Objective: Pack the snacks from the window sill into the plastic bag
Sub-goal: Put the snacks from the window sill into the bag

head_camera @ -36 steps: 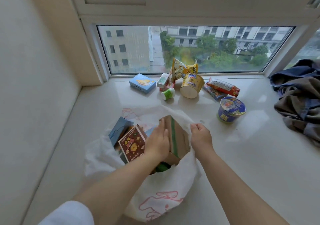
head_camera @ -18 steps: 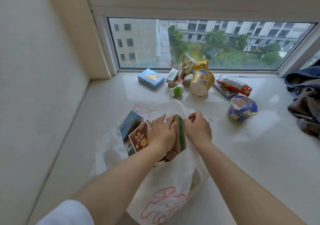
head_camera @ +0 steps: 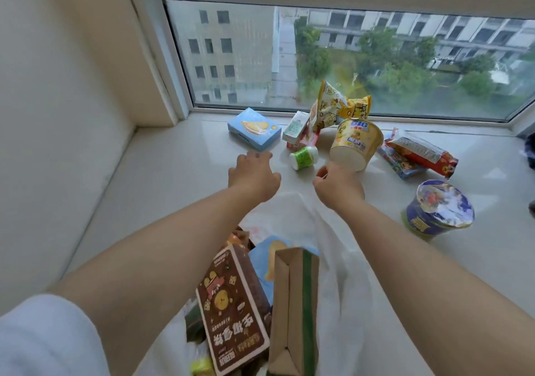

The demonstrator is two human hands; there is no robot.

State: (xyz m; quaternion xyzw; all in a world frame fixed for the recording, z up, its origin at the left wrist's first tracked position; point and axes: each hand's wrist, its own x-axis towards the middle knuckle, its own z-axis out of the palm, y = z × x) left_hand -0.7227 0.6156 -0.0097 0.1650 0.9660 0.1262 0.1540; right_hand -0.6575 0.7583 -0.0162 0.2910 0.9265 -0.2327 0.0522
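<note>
The white plastic bag (head_camera: pixel 341 277) lies open near me, holding a brown snack box (head_camera: pixel 234 312), a kraft paper box with a green stripe (head_camera: pixel 292 312) and a light blue pack. Both arms stretch over it toward the snacks by the window. My left hand (head_camera: pixel 253 174) hovers empty, fingers loose, just short of the blue box (head_camera: pixel 254 129). My right hand (head_camera: pixel 337 183) is empty, fingers loosely curled, beside the small green-labelled cup (head_camera: pixel 304 158) and just below the tipped yellow noodle cup (head_camera: pixel 356 144).
Further snacks lie on the sill: a small carton (head_camera: pixel 295 126), a yellow chip bag (head_camera: pixel 333 106), red and blue packets (head_camera: pixel 419 152) and a blue noodle bowl (head_camera: pixel 440 207). A wall closes the left side. Dark clothing shows at the right edge (head_camera: pixel 531 150).
Both hands have let go of the kraft box, which now stands in the bag, and have reached forward toward the snacks by the window. The camera has moved closer.
</note>
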